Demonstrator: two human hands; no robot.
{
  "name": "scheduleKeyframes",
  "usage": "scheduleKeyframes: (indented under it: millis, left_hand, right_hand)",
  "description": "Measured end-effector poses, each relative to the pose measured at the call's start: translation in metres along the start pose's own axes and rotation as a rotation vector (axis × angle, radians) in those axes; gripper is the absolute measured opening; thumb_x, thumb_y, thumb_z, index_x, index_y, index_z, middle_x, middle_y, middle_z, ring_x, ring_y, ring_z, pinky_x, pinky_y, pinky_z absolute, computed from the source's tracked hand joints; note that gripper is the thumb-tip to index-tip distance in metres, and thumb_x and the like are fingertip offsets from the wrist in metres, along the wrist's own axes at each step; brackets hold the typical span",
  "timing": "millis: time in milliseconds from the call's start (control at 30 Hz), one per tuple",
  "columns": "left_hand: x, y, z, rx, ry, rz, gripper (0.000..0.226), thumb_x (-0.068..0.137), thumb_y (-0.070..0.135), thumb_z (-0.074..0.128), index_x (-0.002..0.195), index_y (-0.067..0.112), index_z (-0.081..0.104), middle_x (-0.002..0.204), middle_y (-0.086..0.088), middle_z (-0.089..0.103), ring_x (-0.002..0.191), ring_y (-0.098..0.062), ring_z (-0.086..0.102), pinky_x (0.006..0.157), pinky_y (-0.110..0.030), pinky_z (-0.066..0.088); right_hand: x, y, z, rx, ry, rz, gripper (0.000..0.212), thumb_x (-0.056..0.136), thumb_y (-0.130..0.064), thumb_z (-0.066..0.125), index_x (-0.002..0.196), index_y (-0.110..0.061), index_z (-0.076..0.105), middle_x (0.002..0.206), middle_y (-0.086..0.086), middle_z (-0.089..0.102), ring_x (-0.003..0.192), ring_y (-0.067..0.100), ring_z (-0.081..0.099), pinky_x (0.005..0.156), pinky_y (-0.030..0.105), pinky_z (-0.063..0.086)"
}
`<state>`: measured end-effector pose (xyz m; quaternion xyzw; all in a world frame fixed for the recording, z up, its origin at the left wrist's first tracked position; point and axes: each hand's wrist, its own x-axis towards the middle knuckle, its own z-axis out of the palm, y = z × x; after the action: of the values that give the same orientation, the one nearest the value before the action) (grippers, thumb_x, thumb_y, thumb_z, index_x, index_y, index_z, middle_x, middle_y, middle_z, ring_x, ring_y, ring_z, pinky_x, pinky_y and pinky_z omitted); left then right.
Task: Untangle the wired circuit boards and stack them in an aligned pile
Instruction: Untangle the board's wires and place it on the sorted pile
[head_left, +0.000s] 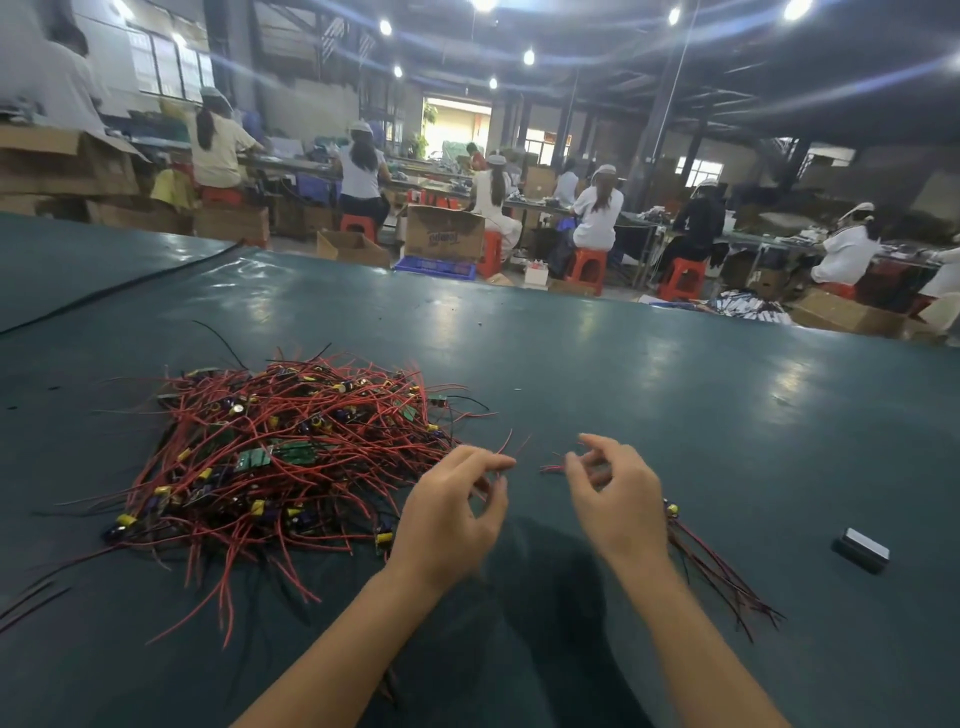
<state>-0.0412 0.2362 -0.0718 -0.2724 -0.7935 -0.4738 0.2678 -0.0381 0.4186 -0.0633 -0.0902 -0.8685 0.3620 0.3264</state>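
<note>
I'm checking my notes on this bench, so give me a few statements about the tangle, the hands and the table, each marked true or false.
1. The tangle lies left of the left hand. True.
2. Its wires are mostly blue. False: mostly red.
3. A dark block lies right of the right hand. True.
4. The table is white. False: dark green.
5. The left hand lies flat on the tangle. False: its fingers curl at the tangle's edge.
</note>
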Motion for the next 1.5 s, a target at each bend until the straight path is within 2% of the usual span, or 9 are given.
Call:
scheduleKeyframes:
  millis: [100,333,500,700,833,1000,1167,1367,1500]
  left_hand:
    - [0.035,0.003,-0.017,0.067,0.072,0.052,0.02,0.086,0.0,0.061,0.102,0.006,0.073,0.096,-0.003,0.069,0.08,-0.017,0.065,0.075,-0.034,0.055]
    - [0.062,-0.043,-0.074,0.578,0.149,-0.317,0.045,0.085,-0.004,0.053,0.122,0.017,0.065,0.128,-0.005,0.063,0.118,-0.026,0.052,0.102,-0.042,0.038]
    - [0.057,-0.064,-0.083,0.673,-0.052,-0.502,0.04,0.088,0.006,0.055,0.125,0.018,0.064,0.114,-0.006,0.07,0.107,-0.028,0.061,0.094,-0.044,0.049]
    - [0.058,-0.071,-0.101,0.774,-0.048,-0.553,0.018,0.088,0.02,0.068,0.103,0.022,0.076,0.105,-0.002,0.073,0.099,-0.025,0.065,0.087,-0.04,0.054]
    - [0.06,-0.065,-0.114,0.639,0.082,-0.488,0.014,0.091,0.019,0.067,0.099,0.016,0.078,0.091,-0.006,0.076,0.08,-0.025,0.067,0.072,-0.037,0.056]
    - [0.078,-0.01,-0.114,0.243,0.288,-0.056,0.01,0.092,0.017,0.066,0.097,0.013,0.073,0.081,0.006,0.072,0.065,-0.004,0.065,0.062,-0.017,0.053]
    - [0.074,0.029,-0.072,-0.46,-0.121,-0.47,0.003,0.087,0.017,0.068,0.087,0.016,0.071,0.077,0.002,0.075,0.065,-0.008,0.07,0.058,-0.014,0.053]
    - [0.047,0.014,-0.026,-0.572,-0.48,-0.741,0.019,0.082,0.01,0.076,0.099,0.003,0.07,0.072,-0.002,0.072,0.065,-0.01,0.068,0.059,-0.023,0.056]
    - [0.044,0.005,-0.022,-0.471,-0.542,-0.735,0.036,0.079,0.012,0.08,0.108,0.01,0.059,0.073,0.0,0.072,0.066,-0.009,0.069,0.057,-0.022,0.055]
  right_hand:
    - [-0.021,-0.02,0.019,0.296,0.011,0.058,0.017,0.089,-0.013,0.069,0.106,-0.016,0.07,0.083,0.0,0.066,0.07,-0.001,0.06,0.063,0.007,0.044]
    - [-0.052,-0.023,0.035,0.393,0.006,0.087,0.022,0.093,-0.009,0.063,0.112,-0.019,0.069,0.086,-0.009,0.065,0.081,-0.002,0.059,0.066,0.007,0.045]
    - [-0.058,-0.022,0.034,0.388,0.017,0.073,0.023,0.092,-0.008,0.064,0.112,-0.019,0.069,0.086,-0.008,0.065,0.081,0.001,0.06,0.066,0.007,0.045]
    - [-0.064,-0.023,0.031,0.4,0.037,0.06,0.02,0.092,-0.008,0.064,0.107,-0.019,0.07,0.082,-0.008,0.065,0.081,0.001,0.06,0.063,0.007,0.045]
    - [-0.061,-0.023,0.03,0.399,0.039,0.09,0.018,0.093,-0.01,0.063,0.108,-0.018,0.071,0.083,-0.007,0.065,0.08,0.001,0.06,0.065,0.011,0.047]
    - [-0.061,-0.031,0.029,0.468,0.055,0.116,0.014,0.092,-0.013,0.066,0.103,-0.02,0.071,0.081,-0.006,0.066,0.075,0.004,0.06,0.062,0.012,0.047]
    - [-0.062,-0.044,0.023,0.69,-0.015,0.188,0.012,0.094,-0.021,0.063,0.091,-0.023,0.074,0.075,-0.006,0.07,0.062,0.004,0.057,0.051,0.024,0.049]
    - [-0.061,-0.049,0.023,0.856,-0.113,0.403,0.025,0.095,-0.029,0.061,0.078,-0.025,0.079,0.055,-0.004,0.053,0.047,0.008,0.041,0.043,0.023,0.037]
    - [-0.057,-0.043,0.025,0.881,-0.162,0.576,0.021,0.093,-0.027,0.066,0.078,-0.02,0.079,0.064,0.0,0.066,0.051,0.01,0.048,0.044,0.023,0.04]
